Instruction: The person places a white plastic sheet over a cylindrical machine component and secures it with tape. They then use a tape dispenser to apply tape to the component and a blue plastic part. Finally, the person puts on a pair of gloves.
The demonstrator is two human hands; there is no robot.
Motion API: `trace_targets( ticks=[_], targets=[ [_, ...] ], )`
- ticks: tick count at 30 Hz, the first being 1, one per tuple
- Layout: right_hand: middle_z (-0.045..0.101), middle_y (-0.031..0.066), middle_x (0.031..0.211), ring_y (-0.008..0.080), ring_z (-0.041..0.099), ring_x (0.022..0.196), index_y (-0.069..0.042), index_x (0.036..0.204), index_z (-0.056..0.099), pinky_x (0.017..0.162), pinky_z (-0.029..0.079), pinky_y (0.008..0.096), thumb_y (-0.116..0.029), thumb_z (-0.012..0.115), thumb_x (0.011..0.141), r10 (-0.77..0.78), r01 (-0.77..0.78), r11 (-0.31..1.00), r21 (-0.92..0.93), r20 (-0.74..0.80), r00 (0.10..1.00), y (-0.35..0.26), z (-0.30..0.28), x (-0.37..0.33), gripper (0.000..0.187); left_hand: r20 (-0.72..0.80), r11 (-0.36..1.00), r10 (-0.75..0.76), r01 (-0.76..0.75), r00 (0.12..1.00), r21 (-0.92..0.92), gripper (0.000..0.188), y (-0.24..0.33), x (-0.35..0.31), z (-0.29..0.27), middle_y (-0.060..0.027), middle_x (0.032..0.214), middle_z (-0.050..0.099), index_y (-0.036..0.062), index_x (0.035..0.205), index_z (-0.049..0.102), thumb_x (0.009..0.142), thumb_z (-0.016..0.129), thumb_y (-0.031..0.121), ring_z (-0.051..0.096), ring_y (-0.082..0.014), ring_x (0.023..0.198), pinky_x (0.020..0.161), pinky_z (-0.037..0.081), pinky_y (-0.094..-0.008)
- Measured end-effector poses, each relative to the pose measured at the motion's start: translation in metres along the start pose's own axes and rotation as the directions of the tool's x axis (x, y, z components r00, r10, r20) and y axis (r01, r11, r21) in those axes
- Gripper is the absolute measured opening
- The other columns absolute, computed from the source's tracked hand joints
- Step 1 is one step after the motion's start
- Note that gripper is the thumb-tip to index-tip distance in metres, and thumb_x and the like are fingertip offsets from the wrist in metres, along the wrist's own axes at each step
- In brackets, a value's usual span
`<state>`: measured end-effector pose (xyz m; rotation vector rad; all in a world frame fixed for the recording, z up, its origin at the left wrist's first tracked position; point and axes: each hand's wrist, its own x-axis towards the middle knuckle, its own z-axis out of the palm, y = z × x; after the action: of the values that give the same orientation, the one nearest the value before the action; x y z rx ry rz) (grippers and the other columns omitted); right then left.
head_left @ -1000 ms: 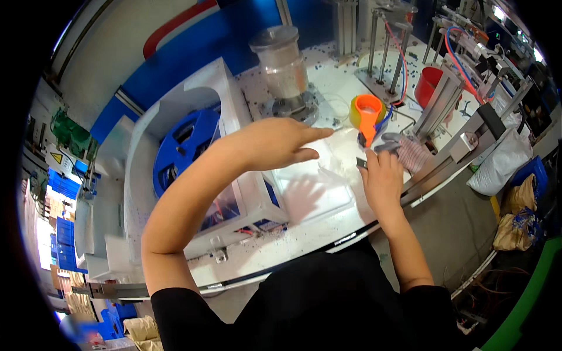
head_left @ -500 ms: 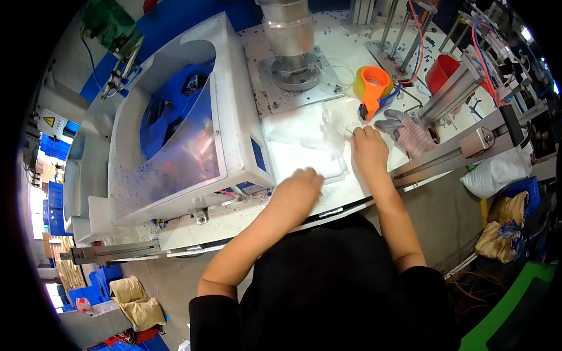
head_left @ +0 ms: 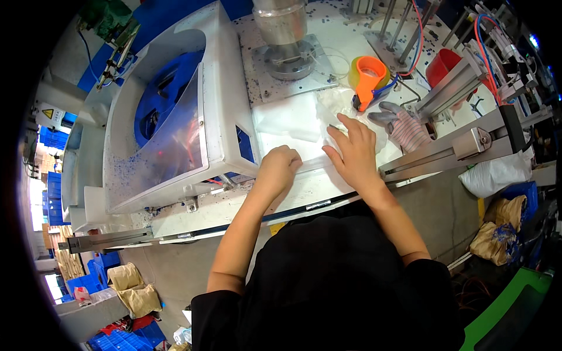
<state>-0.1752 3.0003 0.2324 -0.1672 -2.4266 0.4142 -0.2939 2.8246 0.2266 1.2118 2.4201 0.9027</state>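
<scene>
Two hands flank the white sheet (head_left: pixel 290 123) on the worktop (head_left: pixel 307 188): it lies at mid-frame, just above our left hand (head_left: pixel 278 168), the nearer one, and up-left of our right (head_left: pixel 356 151), its long axis unclear. We keep the left fingers curled, on what we cannot tell; our right hand is spread, a small dark piece (head_left: pixel 333 127) by its fingertips.

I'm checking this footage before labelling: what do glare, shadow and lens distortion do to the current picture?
Head view: the white tabletop has a bowed front edge, and the corners go black; head view: pale plastic beyond both hands nearly washes out; head view: the black clothing shows little detail.
</scene>
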Motion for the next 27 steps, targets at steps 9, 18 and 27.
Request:
trace_targets(
  ticks=[9, 18, 27],
  targets=[
    [0.057, 0.0098, 0.121, 0.0300, 0.051, 0.110, -0.008, 0.110, 0.064, 0.093, 0.036, 0.0409, -0.024, 0.070, 0.080, -0.049, 0.003, 0.963, 0.270, 0.164, 0.985, 0.005, 0.000, -0.002, 0.034, 0.016, 0.999, 0.001, -0.002, 1.000, 0.050, 0.012, 0.003, 0.006, -0.005, -0.0173, 0.084, 0.060, -0.0005, 0.086, 0.063, 0.084, 0.059, 0.011, 0.057, -0.0349, 0.082, 0.074, 0.045, -0.0412],
    [0.063, 0.0045, 0.095, 0.0128, 0.057, 0.086, -0.003, 0.093, 0.059, 0.076, 0.045, 0.0267, -0.009, 0.060, 0.091, 0.243, -0.151, 0.459, 0.876, 0.040, 0.969, -0.020, -0.016, 0.072, 0.006, -0.319, 0.869, 0.364, -0.196, 0.875, 0.454, 0.006, 0.095, 0.017, -0.086, -0.0138, 0.078, 0.058, 0.0068, 0.089, 0.053, 0.083, 0.055, 0.006, 0.058, -0.0336, 0.077, 0.066, 0.045, -0.0438],
    [0.057, -0.0018, 0.064, 0.0046, 0.049, 0.055, -0.003, 0.086, 0.061, 0.051, 0.039, 0.0215, -0.017, 0.064, 0.089, 0.448, -0.047, 0.449, 0.892, -0.179, 0.876, -0.025, -0.056, 0.250, 0.014, -0.397, 0.855, 0.491, -0.340, 0.776, 0.391, 0.029, 0.120, 0.131, -0.230, -0.0069, 0.077, 0.060, 0.0102, 0.107, 0.058, 0.080, 0.070, 0.011, 0.057, -0.0210, 0.069, 0.065, 0.045, -0.0310]
  ],
)
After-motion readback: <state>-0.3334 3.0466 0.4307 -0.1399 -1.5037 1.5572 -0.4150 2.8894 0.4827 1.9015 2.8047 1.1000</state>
